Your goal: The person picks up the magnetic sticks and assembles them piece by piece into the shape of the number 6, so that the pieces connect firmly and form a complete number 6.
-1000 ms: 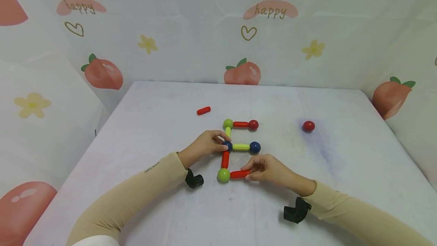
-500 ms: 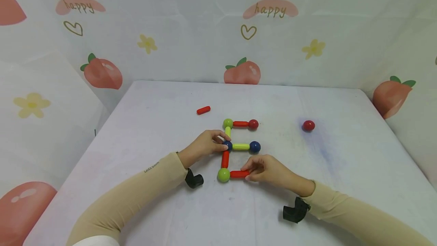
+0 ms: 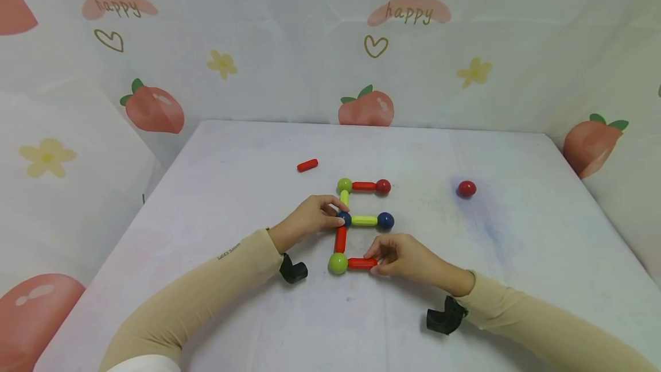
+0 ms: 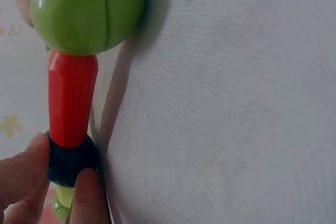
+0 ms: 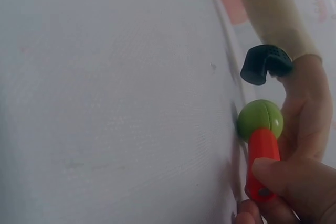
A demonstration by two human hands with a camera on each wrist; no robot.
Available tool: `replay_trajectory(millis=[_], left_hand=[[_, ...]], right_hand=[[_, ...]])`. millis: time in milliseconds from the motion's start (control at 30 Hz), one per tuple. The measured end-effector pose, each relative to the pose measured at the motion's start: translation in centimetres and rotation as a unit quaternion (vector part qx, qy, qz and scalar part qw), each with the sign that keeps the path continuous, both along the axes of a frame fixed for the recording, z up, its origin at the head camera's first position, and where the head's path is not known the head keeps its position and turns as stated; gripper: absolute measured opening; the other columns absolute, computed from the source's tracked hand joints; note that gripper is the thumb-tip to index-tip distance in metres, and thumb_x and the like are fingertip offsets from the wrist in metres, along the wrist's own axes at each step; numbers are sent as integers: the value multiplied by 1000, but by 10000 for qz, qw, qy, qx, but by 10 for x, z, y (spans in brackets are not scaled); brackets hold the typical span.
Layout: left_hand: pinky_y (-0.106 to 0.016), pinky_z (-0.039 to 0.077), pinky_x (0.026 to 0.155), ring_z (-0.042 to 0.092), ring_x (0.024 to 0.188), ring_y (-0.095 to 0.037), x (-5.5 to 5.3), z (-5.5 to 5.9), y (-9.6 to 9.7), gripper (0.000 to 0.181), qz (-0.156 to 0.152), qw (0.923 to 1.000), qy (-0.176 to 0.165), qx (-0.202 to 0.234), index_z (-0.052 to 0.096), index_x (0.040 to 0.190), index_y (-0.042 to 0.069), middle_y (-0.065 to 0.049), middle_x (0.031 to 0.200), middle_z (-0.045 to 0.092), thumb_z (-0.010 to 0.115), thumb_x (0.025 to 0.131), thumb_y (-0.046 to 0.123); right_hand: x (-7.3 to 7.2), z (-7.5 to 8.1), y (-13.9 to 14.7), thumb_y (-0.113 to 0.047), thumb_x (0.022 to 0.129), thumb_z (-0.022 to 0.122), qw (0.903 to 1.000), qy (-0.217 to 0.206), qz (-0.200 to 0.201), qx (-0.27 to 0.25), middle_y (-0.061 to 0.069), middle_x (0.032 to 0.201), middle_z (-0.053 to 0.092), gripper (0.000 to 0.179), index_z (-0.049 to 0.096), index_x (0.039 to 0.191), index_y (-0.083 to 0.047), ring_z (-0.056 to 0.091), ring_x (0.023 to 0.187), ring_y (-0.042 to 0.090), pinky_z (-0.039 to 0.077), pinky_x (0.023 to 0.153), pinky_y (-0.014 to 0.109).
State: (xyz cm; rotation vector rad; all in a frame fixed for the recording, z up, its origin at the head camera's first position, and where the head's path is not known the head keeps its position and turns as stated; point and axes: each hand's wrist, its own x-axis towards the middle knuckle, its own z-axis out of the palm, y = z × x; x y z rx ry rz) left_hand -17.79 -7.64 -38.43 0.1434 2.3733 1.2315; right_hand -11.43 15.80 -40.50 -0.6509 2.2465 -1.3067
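Balls and rods lie joined on the table in the outline of a letter E. My left hand (image 3: 315,216) pinches the dark blue ball (image 4: 72,162) at the middle of its upright side. A red rod (image 4: 72,98) runs from that ball to the near green ball (image 3: 338,263). My right hand (image 3: 405,256) pinches the free end of another red rod (image 5: 262,148), whose other end meets the near green ball. A yellow-green rod (image 3: 364,221) links the held ball to a second blue ball (image 3: 385,221). At the top, a red rod (image 3: 364,186) joins the far green ball (image 3: 345,185) and a red ball (image 3: 383,186).
A loose red rod (image 3: 307,165) lies behind the shape, toward the left. Off to the right sits a loose red ball (image 3: 467,189) on a bluish stain. The white table (image 3: 248,154) backs onto a peach-printed cloth (image 3: 299,33). Black camera mounts hang under both wrists.
The red rod in my right hand has turned slightly and lies more level against the green ball. Both hands keep their grips, and the head view has tilted a little.
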Motion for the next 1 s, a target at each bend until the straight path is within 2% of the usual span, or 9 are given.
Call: replay_trajectory(millis=[600, 1000], left_hand=[[-23, 47, 67, 58, 93, -20, -1, 1, 0, 24, 45, 9999, -83, -38, 70, 109, 16, -11, 106, 65, 73, 86, 11], [-23, 46, 71, 59, 92, -19, 0, 1, -1, 23, -9, 10000, -49, 53, 70, 108, 15, -9, 105, 66, 74, 86, 12]], right_hand=[[-1, -1, -1, -7, 79, 78, 9996, 217, -5, 176, 2, 92, 68, 19, 70, 97, -7, 57, 72, 8, 51, 67, 20], [0, 0, -2, -8, 79, 79, 9990, 316, -25, 322, 0, 91, 68, 18, 70, 95, -9, 57, 73, 8, 51, 68, 20]])
